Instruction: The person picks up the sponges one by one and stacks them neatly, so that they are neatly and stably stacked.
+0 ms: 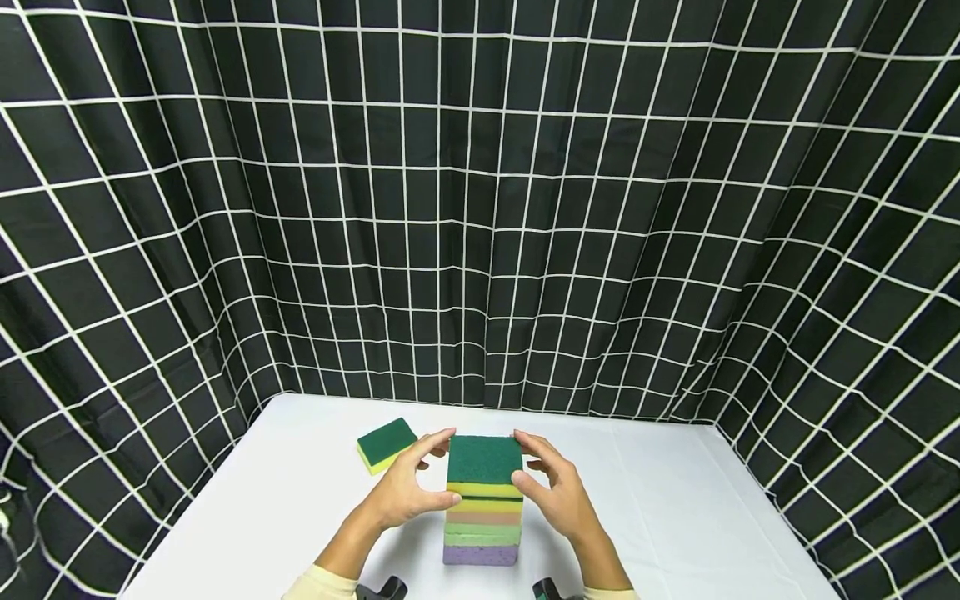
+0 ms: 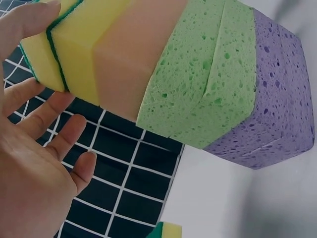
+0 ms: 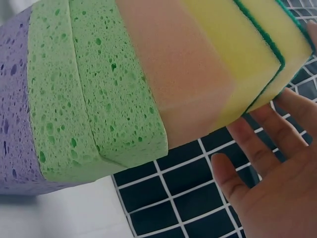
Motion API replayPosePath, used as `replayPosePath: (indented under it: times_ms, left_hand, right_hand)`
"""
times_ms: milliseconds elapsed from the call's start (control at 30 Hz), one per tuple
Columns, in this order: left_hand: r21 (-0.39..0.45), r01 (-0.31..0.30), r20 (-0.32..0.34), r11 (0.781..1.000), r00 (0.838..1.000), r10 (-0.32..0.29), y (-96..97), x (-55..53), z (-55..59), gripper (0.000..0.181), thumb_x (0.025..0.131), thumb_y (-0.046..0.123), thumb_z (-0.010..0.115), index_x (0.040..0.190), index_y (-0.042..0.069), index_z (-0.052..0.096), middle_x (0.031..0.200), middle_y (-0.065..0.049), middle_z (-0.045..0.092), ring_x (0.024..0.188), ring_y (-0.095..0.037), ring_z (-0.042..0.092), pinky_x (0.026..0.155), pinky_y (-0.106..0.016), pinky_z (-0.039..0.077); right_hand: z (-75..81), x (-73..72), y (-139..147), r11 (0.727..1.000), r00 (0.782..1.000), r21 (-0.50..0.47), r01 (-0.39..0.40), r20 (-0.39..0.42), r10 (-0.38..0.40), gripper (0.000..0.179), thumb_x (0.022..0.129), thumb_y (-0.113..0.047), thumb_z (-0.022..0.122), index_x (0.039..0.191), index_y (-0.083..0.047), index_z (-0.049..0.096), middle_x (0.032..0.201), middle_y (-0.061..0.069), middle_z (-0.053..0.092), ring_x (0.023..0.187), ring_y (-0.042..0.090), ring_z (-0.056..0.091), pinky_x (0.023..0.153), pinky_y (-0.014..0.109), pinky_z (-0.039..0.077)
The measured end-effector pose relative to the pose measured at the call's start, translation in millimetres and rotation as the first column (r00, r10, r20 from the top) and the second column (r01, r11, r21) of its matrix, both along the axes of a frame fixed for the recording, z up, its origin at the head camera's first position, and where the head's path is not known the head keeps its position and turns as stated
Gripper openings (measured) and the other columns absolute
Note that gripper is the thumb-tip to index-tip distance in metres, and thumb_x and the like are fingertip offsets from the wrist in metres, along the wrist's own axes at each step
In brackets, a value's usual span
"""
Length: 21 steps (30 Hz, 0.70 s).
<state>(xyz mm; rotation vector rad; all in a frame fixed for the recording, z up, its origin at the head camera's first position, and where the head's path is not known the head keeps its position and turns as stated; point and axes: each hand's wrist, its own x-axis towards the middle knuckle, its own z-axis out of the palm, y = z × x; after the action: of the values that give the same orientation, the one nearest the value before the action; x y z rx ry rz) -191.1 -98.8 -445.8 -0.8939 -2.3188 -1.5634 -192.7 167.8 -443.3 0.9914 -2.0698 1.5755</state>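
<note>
A stack of several sponges stands upright on the table. Purple porous sponge (image 2: 287, 94) forms the bottom, with light green porous sponges (image 3: 104, 89) above it, then a peach layer (image 2: 131, 59) and yellow scrub sponges with dark green pads. My left hand (image 1: 405, 492) is at the left side of the top scrub sponge (image 1: 485, 460), thumb at its front corner and fingertips towards the back. Mirroring it on the right, my right hand (image 1: 558, 492) has its thumb at the front corner and its fingers further back. Both hands hold the stack's upper end between them.
Another green-and-yellow scrub sponge (image 1: 387, 442) lies on the table behind the left hand. The white tabletop (image 1: 660, 508) extends to both sides of the stack. A black curtain with a white grid (image 1: 465, 208) encloses the back and sides.
</note>
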Motion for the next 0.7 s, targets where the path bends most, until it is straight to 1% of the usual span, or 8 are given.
replayPosePath:
  times_ms: [100, 233, 300, 367, 467, 567, 600, 700]
  left_hand:
    - [0.004, 0.01, -0.006, 1.0, 1.0, -0.01, -2.5, 0.4, -0.8, 0.081, 0.072, 0.027, 0.081, 0.143, 0.012, 0.045, 0.118, -0.001, 0.057, 0.108, -0.023, 0.049, 0.085, -0.039, 0.04]
    - [0.075, -0.011, -0.019, 0.997, 1.0, 0.013, -10.9, -0.8, -0.8, 0.069, 0.079, 0.021, 0.072, 0.142, 0.008, 0.046, 0.12, -0.006, 0.058, 0.109, -0.027, 0.05, 0.084, -0.044, 0.039]
    - [0.138, -0.063, -0.032, 0.988, 0.997, 0.068, -15.8, -2.7, 1.1, 0.06, 0.082, 0.014, 0.068, 0.138, 0.004, 0.048, 0.119, -0.011, 0.058, 0.108, -0.032, 0.05, 0.084, -0.045, 0.039]
    - [0.2, -0.153, -0.036, 0.968, 0.986, 0.164, -20.8, -4.8, 5.7, 0.052, 0.085, 0.006, 0.065, 0.134, 0.001, 0.051, 0.117, -0.014, 0.058, 0.107, -0.035, 0.051, 0.084, -0.043, 0.04]
    - [0.294, -0.297, -0.04, 0.908, 0.946, 0.323, -27.9, -1.1, 22.5, 0.044, 0.083, -0.004, 0.064, 0.126, -0.008, 0.055, 0.113, -0.019, 0.057, 0.103, -0.039, 0.051, 0.083, -0.034, 0.041]
    - [0.373, -0.397, -0.098, 0.839, 0.882, 0.461, -39.2, -1.7, 34.1, 0.04, 0.079, -0.012, 0.063, 0.119, -0.014, 0.056, 0.107, -0.024, 0.056, 0.099, -0.042, 0.049, 0.079, -0.028, 0.041]
    - [0.393, -0.421, -0.12, 0.818, 0.858, 0.499, -44.4, -3.8, 35.2, 0.04, 0.078, -0.013, 0.063, 0.118, -0.015, 0.056, 0.106, -0.025, 0.056, 0.098, -0.043, 0.049, 0.078, -0.028, 0.041]
    - [0.435, -0.481, -0.168, 0.761, 0.787, 0.593, -64.0, -20.0, 26.1, 0.041, 0.077, -0.014, 0.064, 0.118, -0.013, 0.058, 0.106, -0.025, 0.055, 0.098, -0.04, 0.049, 0.077, -0.028, 0.039]
  right_hand:
    - [1.2, 0.8, 0, 1.0, 1.0, 0.005, 0.008, -0.027, -0.008, 0.048, 0.086, 0.008, 0.062, 0.133, 0.009, 0.05, 0.125, 0.02, 0.057, 0.111, 0.023, 0.055, 0.085, 0.045, 0.047]
    - [13.1, 8.1, -3, 1.0, 0.999, 0.007, 0.005, -0.045, -0.005, 0.047, 0.084, 0.011, 0.062, 0.129, 0.013, 0.051, 0.123, 0.025, 0.057, 0.11, 0.024, 0.055, 0.083, 0.045, 0.048]
    - [22.2, 13.9, -5, 1.0, 0.999, 0.015, 0.011, -0.036, -0.01, 0.045, 0.084, 0.011, 0.062, 0.128, 0.013, 0.052, 0.122, 0.027, 0.056, 0.11, 0.025, 0.055, 0.083, 0.046, 0.048]
    - [30.5, 19.3, -7, 1.0, 1.0, 0.025, 0.017, -0.022, -0.017, 0.044, 0.084, 0.01, 0.061, 0.127, 0.014, 0.052, 0.122, 0.029, 0.056, 0.111, 0.026, 0.055, 0.083, 0.049, 0.047]
    - [35.9, 22.8, -7, 0.999, 1.0, 0.038, 0.027, 0.006, -0.027, 0.044, 0.085, 0.009, 0.061, 0.128, 0.012, 0.053, 0.124, 0.029, 0.055, 0.112, 0.029, 0.054, 0.085, 0.049, 0.046]
    - [34.9, 22.3, -6, 0.999, 1.0, 0.042, 0.026, 0.014, -0.026, 0.045, 0.085, 0.009, 0.061, 0.13, 0.011, 0.052, 0.124, 0.028, 0.055, 0.112, 0.03, 0.054, 0.086, 0.043, 0.047]
    - [34.2, 21.9, -6, 0.999, 1.0, 0.043, 0.026, 0.015, -0.026, 0.046, 0.085, 0.009, 0.061, 0.13, 0.011, 0.052, 0.125, 0.028, 0.055, 0.112, 0.03, 0.054, 0.086, 0.043, 0.047]
    - [32.7, 21.4, -5, 0.998, 0.999, 0.049, 0.03, 0.018, -0.031, 0.046, 0.085, 0.008, 0.062, 0.13, 0.01, 0.052, 0.125, 0.028, 0.055, 0.112, 0.028, 0.054, 0.086, 0.045, 0.047]
